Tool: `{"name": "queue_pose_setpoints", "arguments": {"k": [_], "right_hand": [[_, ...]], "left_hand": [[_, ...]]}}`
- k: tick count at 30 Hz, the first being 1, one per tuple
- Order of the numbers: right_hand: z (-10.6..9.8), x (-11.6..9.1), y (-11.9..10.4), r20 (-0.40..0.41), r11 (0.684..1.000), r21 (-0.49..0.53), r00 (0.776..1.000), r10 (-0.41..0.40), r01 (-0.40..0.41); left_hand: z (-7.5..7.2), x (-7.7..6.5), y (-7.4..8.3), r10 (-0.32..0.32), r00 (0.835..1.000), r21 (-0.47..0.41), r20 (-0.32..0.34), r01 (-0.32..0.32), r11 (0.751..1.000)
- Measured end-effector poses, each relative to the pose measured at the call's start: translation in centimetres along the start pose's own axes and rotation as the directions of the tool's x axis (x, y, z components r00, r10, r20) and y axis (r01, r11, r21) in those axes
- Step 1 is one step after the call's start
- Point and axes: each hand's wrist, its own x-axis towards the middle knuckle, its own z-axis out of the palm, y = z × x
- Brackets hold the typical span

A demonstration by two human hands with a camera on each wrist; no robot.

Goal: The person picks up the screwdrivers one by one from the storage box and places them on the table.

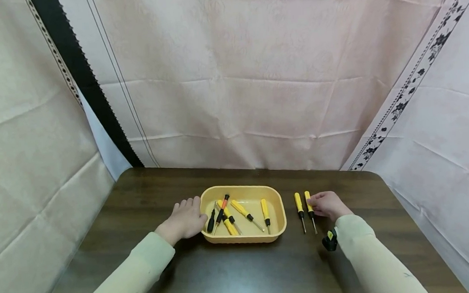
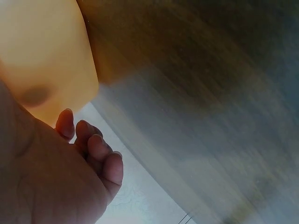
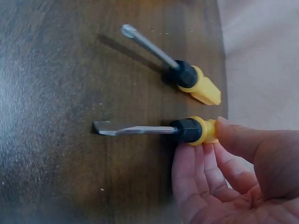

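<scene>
My right hand (image 1: 330, 204) pinches the yellow handle of a screwdriver (image 3: 188, 130) between thumb and fingers, its metal shaft pointing back toward me. Just left of it, a second yellow-and-black screwdriver (image 1: 299, 203) lies on the table, roughly parallel. A pale yellow plastic tray (image 1: 245, 239) stands left of the pair. Inside are several yellow-handled screwdrivers (image 1: 265, 209), a black-handled one (image 1: 211, 221) and one with an orange and black handle (image 1: 224, 204). My left hand (image 1: 185, 218) rests at the tray's left rim, fingers extended forward. In the left wrist view its fingers are slightly bent beside the tray's wall.
Everything stands on a dark brown wooden table (image 1: 243, 273) with rounded far corners. Pale cloth (image 1: 232, 119) hangs behind the far edge and along both sides. A small black device (image 1: 329, 240) is strapped at my right wrist, close over the table.
</scene>
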Motion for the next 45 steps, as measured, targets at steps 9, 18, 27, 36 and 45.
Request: {"name": "queue_pose_setpoints", "arguments": {"k": [9,18,27,36,45], "right_hand": [[-0.1,0.7,0.0,-0.033,0.997,-0.046,0.998,0.052,-0.054],[-0.1,0.3,-0.5,-0.015,0.997,-0.024,0.997,0.07,-0.071],[0.5,0.4,-0.7,-0.008,0.998,-0.026,0.999,0.051,-0.051],[0.8,0.4,-0.5,-0.017,0.998,-0.021,0.998,0.067,-0.067],[0.9,0.2,-0.6,-0.017,0.998,-0.022,0.998,0.067,-0.067]], "left_hand": [[0.2,-0.1,-0.1,0.007,1.0,0.006,0.005,-0.007,1.0],[-0.1,0.2,0.0,-0.003,1.0,-0.011,0.0,0.003,1.0],[-0.2,0.1,-0.2,0.01,1.0,-0.013,-0.009,-0.01,1.0],[0.5,0.4,-0.5,0.006,1.0,-0.018,-0.003,-0.006,1.0],[-0.1,-0.1,-0.1,0.009,1.0,-0.021,0.003,-0.009,1.0]]}}
